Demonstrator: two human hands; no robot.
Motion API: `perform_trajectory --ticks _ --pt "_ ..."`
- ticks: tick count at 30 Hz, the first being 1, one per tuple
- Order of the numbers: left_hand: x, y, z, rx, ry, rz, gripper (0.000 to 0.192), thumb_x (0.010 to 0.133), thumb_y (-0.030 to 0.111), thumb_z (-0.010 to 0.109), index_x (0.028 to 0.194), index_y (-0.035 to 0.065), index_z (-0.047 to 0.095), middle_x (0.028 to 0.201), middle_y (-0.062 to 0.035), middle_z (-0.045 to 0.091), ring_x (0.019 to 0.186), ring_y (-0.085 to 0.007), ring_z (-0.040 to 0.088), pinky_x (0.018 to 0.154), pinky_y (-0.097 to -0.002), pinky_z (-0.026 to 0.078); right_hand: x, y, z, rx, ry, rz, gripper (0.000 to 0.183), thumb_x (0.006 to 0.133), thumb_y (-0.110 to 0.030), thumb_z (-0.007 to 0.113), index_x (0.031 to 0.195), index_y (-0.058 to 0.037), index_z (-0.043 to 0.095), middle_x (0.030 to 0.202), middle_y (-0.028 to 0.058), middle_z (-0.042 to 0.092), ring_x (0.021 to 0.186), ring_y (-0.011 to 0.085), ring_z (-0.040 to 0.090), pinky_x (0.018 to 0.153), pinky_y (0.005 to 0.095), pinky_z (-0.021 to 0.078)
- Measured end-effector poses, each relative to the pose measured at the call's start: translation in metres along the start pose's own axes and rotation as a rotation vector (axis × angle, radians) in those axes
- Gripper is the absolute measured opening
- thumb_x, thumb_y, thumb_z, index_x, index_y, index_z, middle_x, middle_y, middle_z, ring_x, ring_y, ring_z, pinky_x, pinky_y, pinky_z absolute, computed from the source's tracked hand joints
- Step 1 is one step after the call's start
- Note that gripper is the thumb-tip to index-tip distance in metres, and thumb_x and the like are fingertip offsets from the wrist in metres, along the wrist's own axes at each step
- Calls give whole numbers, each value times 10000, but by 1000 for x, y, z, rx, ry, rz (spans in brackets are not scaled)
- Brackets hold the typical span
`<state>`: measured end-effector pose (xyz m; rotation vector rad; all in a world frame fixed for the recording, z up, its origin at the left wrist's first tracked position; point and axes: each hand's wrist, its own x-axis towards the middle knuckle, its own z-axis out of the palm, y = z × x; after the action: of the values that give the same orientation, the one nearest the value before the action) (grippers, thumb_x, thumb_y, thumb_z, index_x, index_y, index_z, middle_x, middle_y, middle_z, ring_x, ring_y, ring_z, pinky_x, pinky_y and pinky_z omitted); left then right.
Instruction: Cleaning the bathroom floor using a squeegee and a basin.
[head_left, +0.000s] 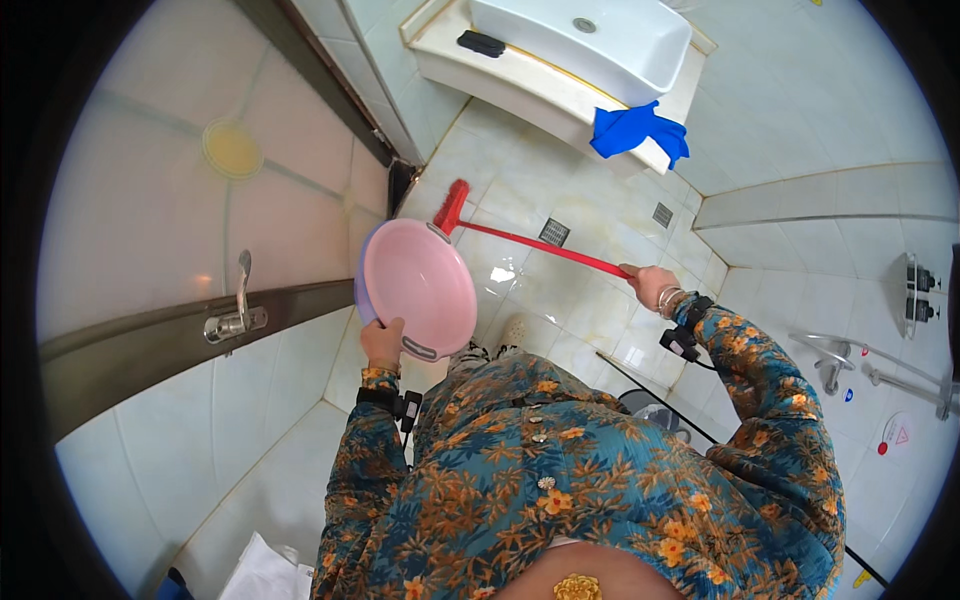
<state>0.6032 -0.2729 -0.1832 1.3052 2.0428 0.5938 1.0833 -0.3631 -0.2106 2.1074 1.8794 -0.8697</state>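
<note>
My left hand (382, 344) grips the rim of a pink plastic basin (424, 285), which is tilted on its side so its hollow faces me. A purple-blue surface (363, 289) shows along the basin's left side; whether it is a second basin I cannot tell. In my right hand (652, 286) is the end of a red handle (551, 248). That handle runs left to a red-bristled floor brush (453, 204), just beyond the basin's upper rim and close to the door frame. The bristles point up and left.
Wet pale floor tiles (510, 180) hold two metal drain grates (555, 232). Ahead, a white washbasin (600, 45) stands on a counter with a blue cloth (637, 133) and a black object (481, 43). A door with a metal handle (241, 307) is at left, shower fittings (832, 360) at right.
</note>
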Motion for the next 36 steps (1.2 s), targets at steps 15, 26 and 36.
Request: perform_trajectory --ticks 15,26,36 --pt "0 -18 -9 -112 12 -38 293 644 191 644 759 -78 624 621 -142 617 505 -205 601 474 -316 477 68 -6 21 14 -16 -16 437 847 -140 403 1255 -281 467 921 168 621 870 332 598 730 432 475" --pt "16 -17 13 -213 -46 6 260 670 148 640 776 -88 614 657 -131 619 518 -182 591 447 -305 478 -98 142 -30 -216 -73 399 342 890 -222 417 1213 -298 499 923 152 625 858 339 596 730 432 486" --pt "26 9 15 36 -66 126 265 659 182 648 771 -57 628 642 -105 619 549 -161 585 518 -307 468 -73 115 -35 100 229 358 275 875 -290 473 1107 -216 599 956 148 623 898 333 586 769 404 472"
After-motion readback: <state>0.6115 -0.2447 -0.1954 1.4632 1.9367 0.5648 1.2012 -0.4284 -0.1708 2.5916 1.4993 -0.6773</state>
